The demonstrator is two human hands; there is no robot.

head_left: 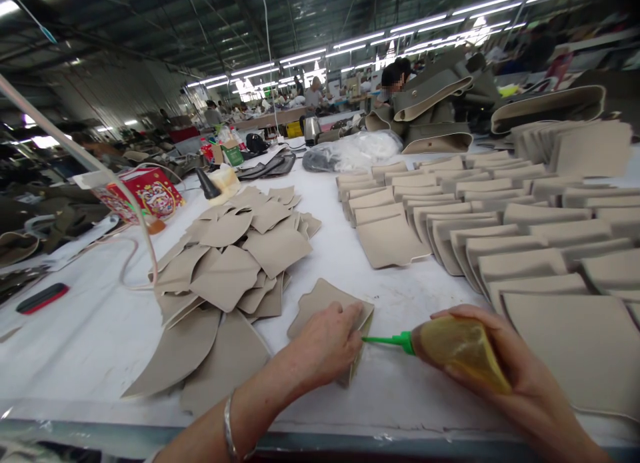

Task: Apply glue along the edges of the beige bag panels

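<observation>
Around a translucent squeeze bottle with yellow-brown liquid, my right hand is closed. Its long green nozzle points left, the tip at the edge of a taupe leather-like piece. My left hand, fingers bent and pressed together, grips that piece against the table and wears a bangle at the wrist. The fingers hide part of the piece; a yellowish strip shows along its right edge. Left of my left hand lies a loose pile of similar cut pieces.
Overlapping rows of folded taupe panels cover the table's right side. A black-and-red object lies at left, near a red patterned box and a pale hose. Clear plastic and dark bags sit behind. People work farther back.
</observation>
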